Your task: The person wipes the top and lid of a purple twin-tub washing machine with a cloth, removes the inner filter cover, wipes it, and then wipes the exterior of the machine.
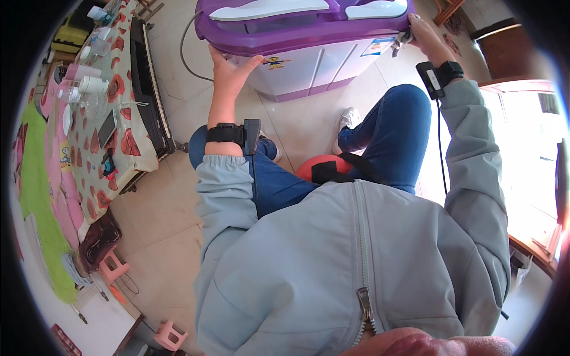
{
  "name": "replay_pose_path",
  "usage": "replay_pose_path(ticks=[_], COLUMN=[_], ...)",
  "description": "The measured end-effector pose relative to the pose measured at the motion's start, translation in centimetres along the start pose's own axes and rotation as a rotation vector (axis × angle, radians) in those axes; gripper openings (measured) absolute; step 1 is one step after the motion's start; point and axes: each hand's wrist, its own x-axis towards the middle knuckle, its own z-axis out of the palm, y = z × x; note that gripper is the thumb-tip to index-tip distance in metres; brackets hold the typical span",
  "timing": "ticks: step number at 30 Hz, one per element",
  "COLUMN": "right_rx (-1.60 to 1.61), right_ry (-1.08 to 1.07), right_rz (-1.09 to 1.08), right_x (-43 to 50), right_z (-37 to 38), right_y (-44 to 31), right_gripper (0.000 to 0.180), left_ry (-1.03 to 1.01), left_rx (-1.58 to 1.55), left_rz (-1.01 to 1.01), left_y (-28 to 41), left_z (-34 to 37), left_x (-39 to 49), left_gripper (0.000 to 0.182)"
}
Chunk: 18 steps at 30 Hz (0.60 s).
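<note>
A white and purple plastic machine (pixel 311 66), apparently a small twin-tub washing machine, stands on the tiled floor before me. Its purple top (pixel 285 39) has pale lid pieces, and its side bears a cartoon sticker (pixel 276 62) and a printed label (pixel 377 46). At the left end, my left hand (pixel 231 66) holds the body just below the rim, thumb spread along the side. My right hand (pixel 422 36) grips the opposite upper corner. Close under its fingers hangs a small greyish thing (pixel 402 39), too unclear to name.
A grey cord or hose (pixel 183 53) loops from the machine's left side. Left stands a table with a patterned cloth (pixel 127 113), bearing bottles (pixel 95 46) and a phone (pixel 107 129). A red round seat (pixel 318 165) is between my legs. Pink stools (pixel 170 335) stand lower left.
</note>
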Motion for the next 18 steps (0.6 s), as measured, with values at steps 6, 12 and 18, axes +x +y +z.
replay_pose_path(ticks=[6,12,18], right_rx=[-0.071,0.587,0.580], right_ry=[0.076,-0.001,-0.370], right_rz=[-0.070,0.304,0.524], right_x=[-2.4,-8.4,-12.7], right_z=[5.0,16.1,22.7], right_y=[4.6,5.2,5.3], right_gripper=[0.038,0.028,0.021], left_ry=[0.003,-0.040,-0.049], left_rx=[0.003,0.005,0.195], left_rz=[-0.026,-0.063,-0.293], left_y=[-0.3,-0.2,-4.0], left_z=[0.3,-0.1,-1.7], left_x=[-0.5,-1.7,-2.2], left_gripper=[0.119,0.106,0.073])
